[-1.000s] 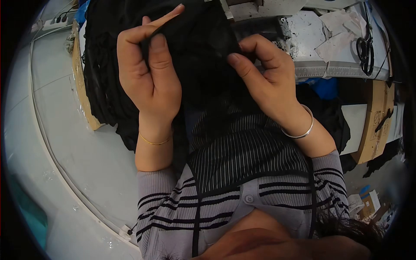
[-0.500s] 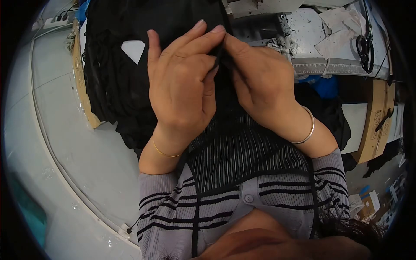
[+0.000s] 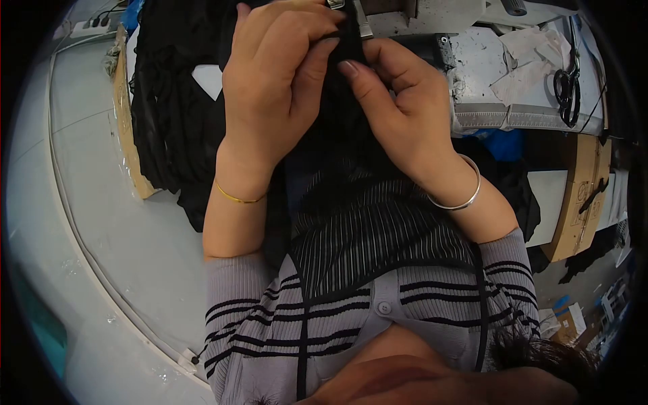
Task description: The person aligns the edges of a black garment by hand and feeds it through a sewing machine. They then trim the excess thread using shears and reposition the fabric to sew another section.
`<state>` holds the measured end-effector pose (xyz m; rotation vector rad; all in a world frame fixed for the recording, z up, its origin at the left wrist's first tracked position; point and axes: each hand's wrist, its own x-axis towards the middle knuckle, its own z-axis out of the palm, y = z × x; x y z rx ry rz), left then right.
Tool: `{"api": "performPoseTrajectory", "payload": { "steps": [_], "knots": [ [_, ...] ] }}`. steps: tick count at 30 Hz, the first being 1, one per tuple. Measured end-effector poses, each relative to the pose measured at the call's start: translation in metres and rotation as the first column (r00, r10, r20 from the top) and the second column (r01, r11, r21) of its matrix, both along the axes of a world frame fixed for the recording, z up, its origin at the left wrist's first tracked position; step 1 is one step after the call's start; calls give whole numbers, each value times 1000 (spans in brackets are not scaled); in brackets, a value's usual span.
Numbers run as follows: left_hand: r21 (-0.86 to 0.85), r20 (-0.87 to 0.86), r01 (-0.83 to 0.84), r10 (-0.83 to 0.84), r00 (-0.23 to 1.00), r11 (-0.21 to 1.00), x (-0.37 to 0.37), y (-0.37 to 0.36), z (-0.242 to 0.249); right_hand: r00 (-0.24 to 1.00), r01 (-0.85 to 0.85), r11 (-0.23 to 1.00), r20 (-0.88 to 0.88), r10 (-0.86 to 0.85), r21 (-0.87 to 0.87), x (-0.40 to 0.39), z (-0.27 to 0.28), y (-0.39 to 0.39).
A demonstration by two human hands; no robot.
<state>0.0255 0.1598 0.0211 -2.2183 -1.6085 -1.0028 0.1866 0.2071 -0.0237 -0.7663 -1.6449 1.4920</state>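
Black fabric (image 3: 182, 115) lies heaped at the upper left and runs up between my hands. My left hand (image 3: 273, 81), with a thin gold bracelet at the wrist, pinches the fabric near the top of the view, thumb and fingers closed on it. My right hand (image 3: 408, 101), with a silver bangle, holds the fabric's right edge between thumb and curled fingers. Just above and between the hands is a small metal machine part (image 3: 335, 4), partly cut off by the frame's top. Dark folds hide the fingertips in part.
Black scissors (image 3: 567, 91) lie at the upper right, near pale scraps (image 3: 523, 64) and a curved ruler strip (image 3: 493, 117). A cardboard box (image 3: 579, 196) stands at the right. On the left are a pale surface (image 3: 135, 250) with a cable and a power strip (image 3: 91, 27).
Both hands have moved apart from each other; the left has gone up and slightly left, and the right slightly down. The metal machine part has come into view at the top.
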Motion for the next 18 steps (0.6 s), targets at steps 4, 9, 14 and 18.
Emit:
{"api": "performPoseTrajectory", "payload": {
  "steps": [4, 9, 14, 18],
  "knots": [
    [-12, -32, -21, 20, 999, 1000, -23, -7, 6, 1000, 14, 999, 8, -14, -42, 1, 0, -8],
    [-24, -75, -36, 34, 997, 999, -19, -2, 4, 992, 81, 990, -108, -68, 116, 3, -12, -14],
    [-36, -111, -46, 42, 993, 998, -10, -6, 12, 997, 76, 952, -11, -77, 297, 9, -2, -14],
    [-51, -150, -67, 59, 987, 996, -3, -12, 18, 985, 75, 888, 105, -137, 454, 5, 4, -13]
  ]
}}
